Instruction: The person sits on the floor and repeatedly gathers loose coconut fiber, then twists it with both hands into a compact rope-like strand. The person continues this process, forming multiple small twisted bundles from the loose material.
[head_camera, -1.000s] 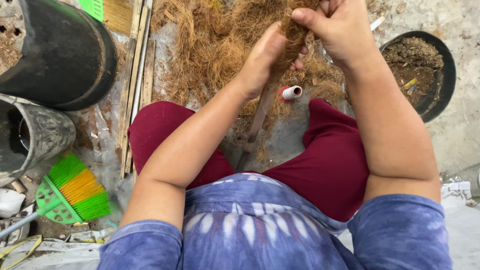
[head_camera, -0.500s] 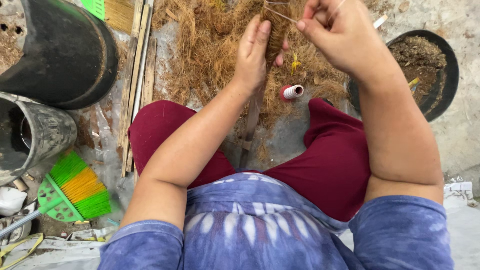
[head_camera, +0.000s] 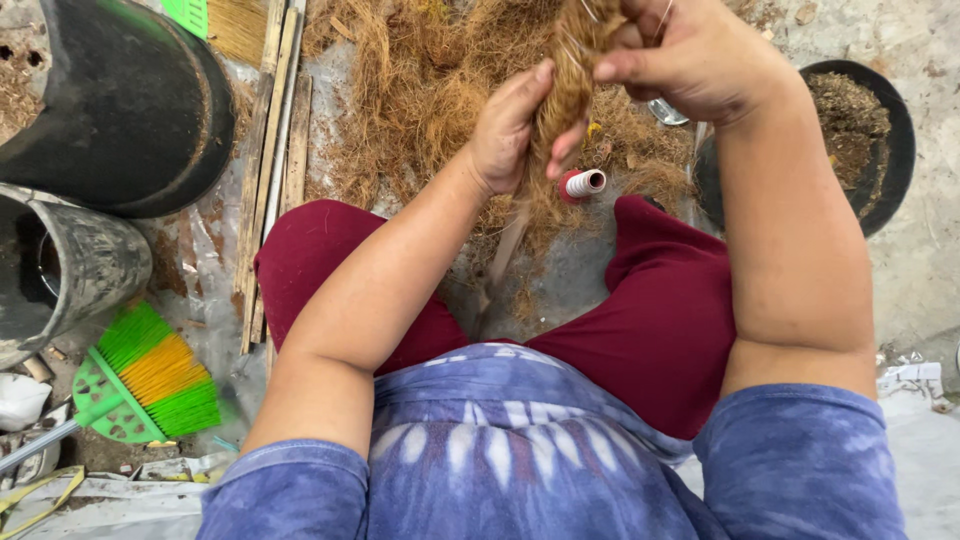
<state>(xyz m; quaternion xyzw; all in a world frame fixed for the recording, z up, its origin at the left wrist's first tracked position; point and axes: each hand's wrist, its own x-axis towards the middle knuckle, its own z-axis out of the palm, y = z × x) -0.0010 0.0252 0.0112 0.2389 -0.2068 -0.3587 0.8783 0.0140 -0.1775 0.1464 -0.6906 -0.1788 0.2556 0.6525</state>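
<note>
While the person sits with knees apart in dark red trousers (head_camera: 660, 330), the left hand (head_camera: 512, 128) closes around a brown fibre bundle (head_camera: 566, 95) and the right hand (head_camera: 690, 55) pinches its upper end — the bundle stands nearly upright, long axis running away from the body. Just beyond lie a small thread spool (head_camera: 582, 184) and a heap of loose fibre (head_camera: 420, 90) on grey concrete ground (head_camera: 930, 250) — black pots (head_camera: 130, 110), wooden slats (head_camera: 275, 170) and a green broom (head_camera: 145, 385) at the left.

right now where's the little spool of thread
In the head view, the spool of thread lies on the ground just below the left hand, beside the fibre bundle.
</note>
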